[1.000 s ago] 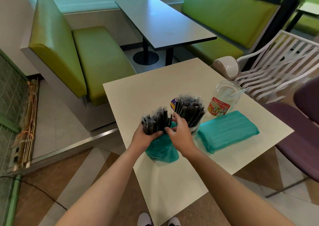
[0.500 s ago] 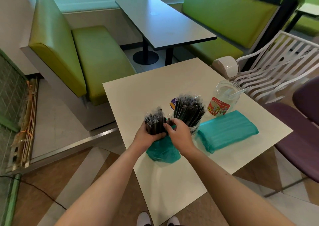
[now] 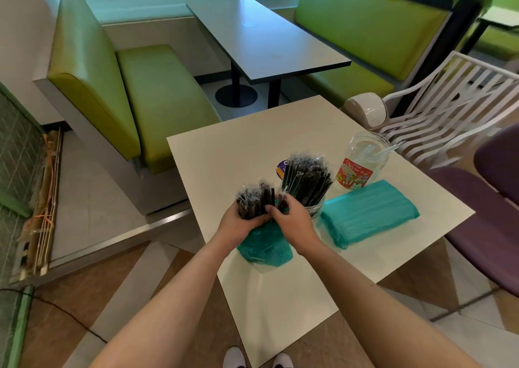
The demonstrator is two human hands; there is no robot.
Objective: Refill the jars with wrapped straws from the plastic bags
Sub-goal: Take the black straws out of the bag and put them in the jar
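My left hand (image 3: 238, 223) grips a bundle of black wrapped straws (image 3: 255, 200) that stands upright out of a teal plastic bag (image 3: 264, 245) on the cream table (image 3: 224, 157). My right hand (image 3: 292, 219) curls its fingers against the right side of the same bundle. Just behind my right hand a clear jar (image 3: 316, 209) is packed with black wrapped straws (image 3: 306, 178). A second clear jar (image 3: 365, 164) with a red label stands at the back right and holds only a few pale straws. A full flat teal bag (image 3: 370, 212) lies to the right.
A white slatted chair (image 3: 438, 109) and a purple seat (image 3: 488, 219) stand right of the table. Green benches (image 3: 157, 98) and a grey table (image 3: 266, 39) are beyond. A small bin lid (image 3: 368, 110) sits behind the table's far corner.
Both hands have closed in on the bundle, squeezing the splayed straws into a tighter, more upright bunch. The bundle sits slightly closer to the filled jar.
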